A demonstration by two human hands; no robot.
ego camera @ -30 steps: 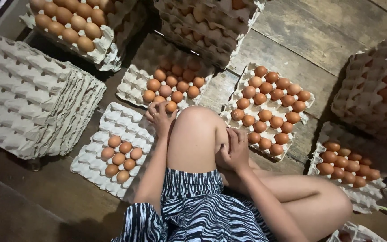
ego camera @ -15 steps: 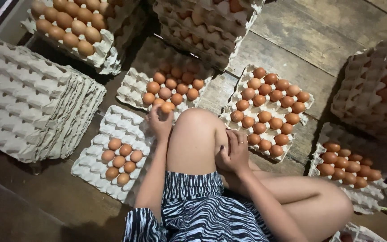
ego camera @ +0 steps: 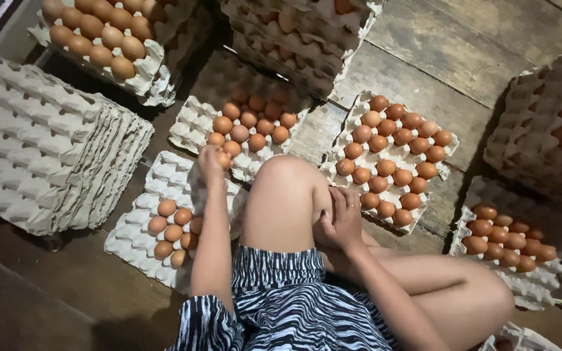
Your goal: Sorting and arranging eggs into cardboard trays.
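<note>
My left hand is shut on a brown egg at the near edge of the partly filled middle tray. Just below it lies a grey pulp tray holding several brown eggs in its near corner. My right hand rests against my raised knee, fingers curled, with nothing in it. Beyond the right hand sits another tray almost full of brown eggs.
A tall stack of empty pulp trays stands at the left. Stacks of filled trays stand at the back left, back middle and right. A further egg tray lies at the right on the wooden plank floor.
My left hand has drawn back a little from the middle tray with an egg in it. My right hand stays on the knee.
</note>
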